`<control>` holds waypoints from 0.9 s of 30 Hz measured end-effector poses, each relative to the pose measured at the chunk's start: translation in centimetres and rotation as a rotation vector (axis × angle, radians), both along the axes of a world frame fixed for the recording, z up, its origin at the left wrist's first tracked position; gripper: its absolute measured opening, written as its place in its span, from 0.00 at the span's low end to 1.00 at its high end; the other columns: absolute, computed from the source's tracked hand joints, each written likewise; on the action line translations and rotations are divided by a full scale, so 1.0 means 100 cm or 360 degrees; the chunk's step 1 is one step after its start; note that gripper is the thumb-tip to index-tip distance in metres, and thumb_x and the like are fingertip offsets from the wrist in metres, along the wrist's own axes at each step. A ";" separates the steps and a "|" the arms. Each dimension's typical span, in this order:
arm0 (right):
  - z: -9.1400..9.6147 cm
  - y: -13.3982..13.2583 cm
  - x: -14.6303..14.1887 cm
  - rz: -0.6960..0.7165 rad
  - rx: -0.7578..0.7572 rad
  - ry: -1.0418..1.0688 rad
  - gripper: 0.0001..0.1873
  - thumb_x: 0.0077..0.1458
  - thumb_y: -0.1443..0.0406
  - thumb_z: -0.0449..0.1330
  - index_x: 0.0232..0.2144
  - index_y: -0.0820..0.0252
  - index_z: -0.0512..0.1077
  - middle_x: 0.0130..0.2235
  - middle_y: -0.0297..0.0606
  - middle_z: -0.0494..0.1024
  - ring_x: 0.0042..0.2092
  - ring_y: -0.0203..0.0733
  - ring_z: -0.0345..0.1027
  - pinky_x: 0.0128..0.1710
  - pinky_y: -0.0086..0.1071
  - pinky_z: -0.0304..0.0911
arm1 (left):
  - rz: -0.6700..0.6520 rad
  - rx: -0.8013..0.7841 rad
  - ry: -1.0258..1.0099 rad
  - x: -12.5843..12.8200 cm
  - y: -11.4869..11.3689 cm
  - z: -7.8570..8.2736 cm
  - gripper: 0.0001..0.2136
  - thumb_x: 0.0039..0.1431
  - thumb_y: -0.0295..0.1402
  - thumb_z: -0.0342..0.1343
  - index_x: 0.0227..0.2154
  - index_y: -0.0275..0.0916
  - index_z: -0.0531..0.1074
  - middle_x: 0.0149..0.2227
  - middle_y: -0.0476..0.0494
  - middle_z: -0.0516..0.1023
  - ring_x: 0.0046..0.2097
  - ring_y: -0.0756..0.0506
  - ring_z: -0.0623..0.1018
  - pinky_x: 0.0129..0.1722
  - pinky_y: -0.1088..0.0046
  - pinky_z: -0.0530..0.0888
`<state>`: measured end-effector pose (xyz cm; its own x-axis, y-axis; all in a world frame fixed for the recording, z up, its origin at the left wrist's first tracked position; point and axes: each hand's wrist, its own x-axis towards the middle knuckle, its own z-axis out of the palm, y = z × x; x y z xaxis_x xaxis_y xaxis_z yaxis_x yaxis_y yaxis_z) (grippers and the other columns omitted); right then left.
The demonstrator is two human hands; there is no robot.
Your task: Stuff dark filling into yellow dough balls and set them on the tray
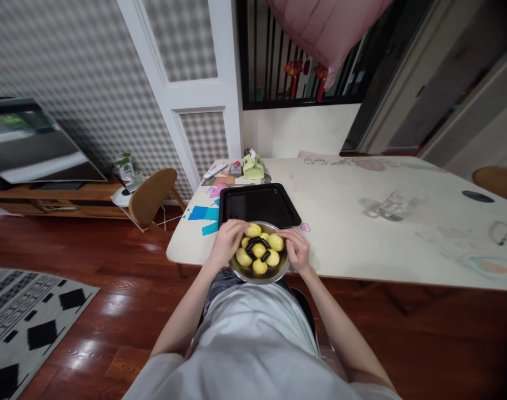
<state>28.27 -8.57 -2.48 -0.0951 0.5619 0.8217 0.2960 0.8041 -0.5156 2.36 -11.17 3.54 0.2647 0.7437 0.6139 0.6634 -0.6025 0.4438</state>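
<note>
A round metal bowl (285, 265) sits close to my body at the table's near edge. Several rounded yellow pieces (260, 266) fill it; they look like lemons or peeled potatoes, but I cannot tell which. Glossy black pieces (253, 242) lie among them, roughly in a ring around one yellow piece. My left hand (229, 241) is closed at the bowl's left rim, its fingertips over the edge by a yellow piece. On the opposite rim my right hand (297, 249) is closed too, fingertips beside another yellow piece. Both thumbs are mostly hidden.
Right behind the bowl lies a black baking tray (257, 204) on the white table (336, 239). A green tissue box (253, 166) stands at the back, a clear glass (392, 208) to the right. A wooden chair (151, 200) is left of the table; a pink balloon (328, 28) hangs above.
</note>
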 end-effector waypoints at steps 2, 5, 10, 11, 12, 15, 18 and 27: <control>0.000 -0.001 -0.001 -0.0006 -0.0001 0.0006 0.16 0.67 0.65 0.51 0.41 0.55 0.81 0.41 0.43 0.85 0.43 0.50 0.78 0.45 0.47 0.72 | 0.0244 -0.0065 0.0036 -0.014 0.023 -0.001 0.14 0.74 0.27 0.48 0.51 0.40 0.78 0.52 0.38 0.82 0.55 0.41 0.78 0.58 0.60 0.74; 0.000 -0.002 -0.001 -0.0009 -0.0015 -0.0002 0.17 0.67 0.65 0.51 0.41 0.54 0.81 0.41 0.43 0.85 0.44 0.50 0.78 0.45 0.48 0.73 | 0.0402 -0.0377 0.0433 -0.028 0.058 -0.005 0.14 0.69 0.27 0.55 0.54 0.38 0.78 0.57 0.34 0.79 0.60 0.37 0.76 0.62 0.57 0.72; -0.001 -0.003 -0.001 -0.0018 -0.0035 0.0004 0.17 0.67 0.65 0.51 0.41 0.55 0.81 0.42 0.44 0.85 0.44 0.50 0.79 0.45 0.48 0.73 | 0.0369 -0.0593 0.0697 -0.026 0.093 -0.015 0.12 0.67 0.28 0.59 0.50 0.40 0.81 0.56 0.36 0.81 0.59 0.37 0.78 0.60 0.59 0.73; -0.001 -0.003 0.000 -0.0019 -0.0038 0.0004 0.17 0.67 0.65 0.51 0.41 0.55 0.81 0.42 0.44 0.85 0.44 0.50 0.79 0.45 0.48 0.73 | 0.0355 -0.0612 0.0708 -0.024 0.096 -0.017 0.11 0.68 0.27 0.57 0.48 0.40 0.82 0.54 0.37 0.82 0.57 0.38 0.79 0.59 0.61 0.73; -0.001 -0.003 0.000 -0.0019 -0.0042 0.0001 0.17 0.67 0.65 0.51 0.41 0.55 0.81 0.42 0.44 0.85 0.44 0.50 0.79 0.46 0.48 0.73 | 0.0342 -0.0631 0.0718 -0.022 0.098 -0.018 0.11 0.68 0.27 0.56 0.46 0.40 0.83 0.52 0.37 0.83 0.55 0.38 0.80 0.57 0.63 0.74; -0.001 -0.002 0.000 -0.0018 -0.0039 0.0001 0.17 0.68 0.65 0.51 0.41 0.54 0.81 0.42 0.43 0.85 0.44 0.50 0.79 0.46 0.48 0.73 | 0.0320 -0.0663 0.0716 -0.021 0.099 -0.019 0.13 0.66 0.21 0.54 0.43 0.40 0.83 0.49 0.38 0.84 0.52 0.40 0.81 0.55 0.66 0.74; -0.001 -0.002 -0.001 -0.0008 -0.0006 0.0011 0.16 0.68 0.66 0.51 0.41 0.54 0.81 0.42 0.43 0.85 0.44 0.50 0.78 0.45 0.47 0.73 | 0.0308 -0.0663 0.0668 -0.024 0.095 -0.018 0.17 0.62 0.16 0.53 0.43 0.39 0.83 0.49 0.39 0.82 0.51 0.41 0.81 0.54 0.68 0.75; 0.002 -0.001 0.002 0.0001 0.0041 -0.0012 0.16 0.67 0.68 0.52 0.43 0.54 0.81 0.42 0.42 0.85 0.44 0.49 0.79 0.45 0.46 0.73 | 0.0390 -0.0512 0.0312 -0.024 0.072 -0.011 0.09 0.60 0.17 0.58 0.39 0.36 0.78 0.46 0.41 0.74 0.45 0.44 0.79 0.49 0.67 0.78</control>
